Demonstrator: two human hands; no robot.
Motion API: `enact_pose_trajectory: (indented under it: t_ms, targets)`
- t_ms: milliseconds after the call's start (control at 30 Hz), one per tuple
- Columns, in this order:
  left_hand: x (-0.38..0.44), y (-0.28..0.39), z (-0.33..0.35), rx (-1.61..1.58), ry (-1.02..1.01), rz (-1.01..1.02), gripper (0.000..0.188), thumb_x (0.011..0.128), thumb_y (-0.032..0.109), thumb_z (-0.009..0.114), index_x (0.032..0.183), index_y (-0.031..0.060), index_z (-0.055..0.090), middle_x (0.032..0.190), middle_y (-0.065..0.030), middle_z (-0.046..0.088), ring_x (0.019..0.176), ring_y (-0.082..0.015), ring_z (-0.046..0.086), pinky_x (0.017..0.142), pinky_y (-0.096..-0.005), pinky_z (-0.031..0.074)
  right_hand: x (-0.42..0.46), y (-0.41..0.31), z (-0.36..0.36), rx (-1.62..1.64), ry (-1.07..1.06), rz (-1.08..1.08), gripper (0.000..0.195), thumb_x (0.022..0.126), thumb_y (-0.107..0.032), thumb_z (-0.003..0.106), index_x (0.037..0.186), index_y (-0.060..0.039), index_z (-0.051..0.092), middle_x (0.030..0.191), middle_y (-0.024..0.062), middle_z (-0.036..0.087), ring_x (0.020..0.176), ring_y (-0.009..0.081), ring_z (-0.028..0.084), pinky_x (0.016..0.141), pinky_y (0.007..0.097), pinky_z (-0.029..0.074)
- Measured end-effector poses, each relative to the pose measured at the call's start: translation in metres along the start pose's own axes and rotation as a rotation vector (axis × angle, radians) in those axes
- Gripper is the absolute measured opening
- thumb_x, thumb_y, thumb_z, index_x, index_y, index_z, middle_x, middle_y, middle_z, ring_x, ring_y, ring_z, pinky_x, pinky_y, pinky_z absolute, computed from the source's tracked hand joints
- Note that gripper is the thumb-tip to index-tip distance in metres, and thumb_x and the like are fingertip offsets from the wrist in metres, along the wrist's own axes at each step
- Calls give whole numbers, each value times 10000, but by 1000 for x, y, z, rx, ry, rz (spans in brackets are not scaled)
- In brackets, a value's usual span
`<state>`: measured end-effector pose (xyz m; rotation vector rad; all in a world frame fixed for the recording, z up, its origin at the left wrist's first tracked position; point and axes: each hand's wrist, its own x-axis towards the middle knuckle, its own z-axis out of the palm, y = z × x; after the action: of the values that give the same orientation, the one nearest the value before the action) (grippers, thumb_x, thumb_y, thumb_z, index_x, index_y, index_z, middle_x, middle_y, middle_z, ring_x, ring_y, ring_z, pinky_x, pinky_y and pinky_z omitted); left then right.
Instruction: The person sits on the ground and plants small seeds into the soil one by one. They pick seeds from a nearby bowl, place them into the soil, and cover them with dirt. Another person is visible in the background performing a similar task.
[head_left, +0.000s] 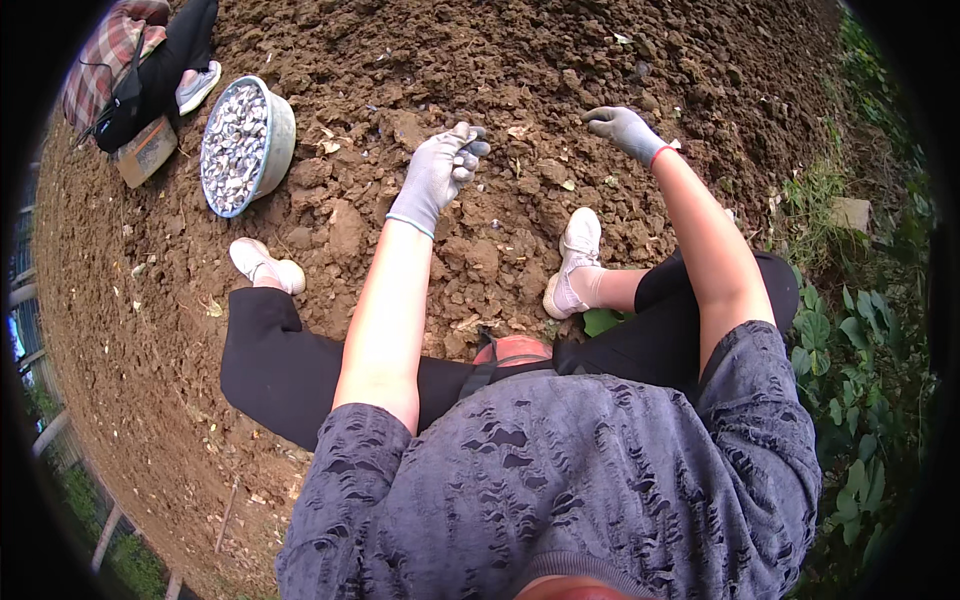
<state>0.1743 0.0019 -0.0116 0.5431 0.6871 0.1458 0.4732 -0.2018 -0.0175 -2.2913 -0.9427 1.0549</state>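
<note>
My left hand (442, 171), in a grey work glove, is held over the broken brown soil (480, 259) with its fingers curled in; whether something small is inside them cannot be told. To the right, my right hand (624, 132), in a similar glove with a red cuff edge, hangs above the soil, its fingers slightly bent and apart, with nothing visible in them. A round plastic basin (279, 146) full of small white-and-grey pieces stands on the soil to the left of my left hand. A few small pale bits lie on the ground between my shoes.
At the upper left, another person (120, 67) in a plaid shirt is beside a brown-and-grey container (148, 152). A red rounded object (517, 349) is between my legs. Leafy plants (855, 420) and a pale block (850, 214) line the right side. A thin stick (227, 514) lies lower left.
</note>
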Motion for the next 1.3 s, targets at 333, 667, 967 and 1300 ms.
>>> enact_pose_trajectory:
  t_ms: [333,667,967,1300]
  targets:
    - [-65,-66,35,6,80,260,380,1100,400,442,1184,54,575,859,-71,668,576,-93,542,420,-192,402,-101,-101,106,514,-173,-551,401,1025,-261,627,1360,-40,636,1241,101,721,1144,148,637,1025,297,473]
    - [-148,-45,47,273,162,554,498,1103,269,485,1526,29,381,830,-11,603,517,-58,527,401,-179,400,-127,-177,157,1003,-308,-392,309,1024,-206,636,1254,-3,678,1023,32,734,865,86,673,808,238,551]
    - [-230,21,23,394,253,416,363,1099,244,496,1364,0,536,995,-121,716,600,-50,549,432,-139,406,-101,-214,137,441,-479,-640,371,993,-346,671,1247,-80,720,1068,17,743,912,84,664,813,257,544]
    - [-279,100,63,624,190,505,196,1037,195,528,1096,35,623,733,-39,636,464,-60,469,384,-180,349,-39,-52,94,270,-82,-116,310,985,-187,646,1260,-48,685,1036,59,735,915,159,668,709,278,545]
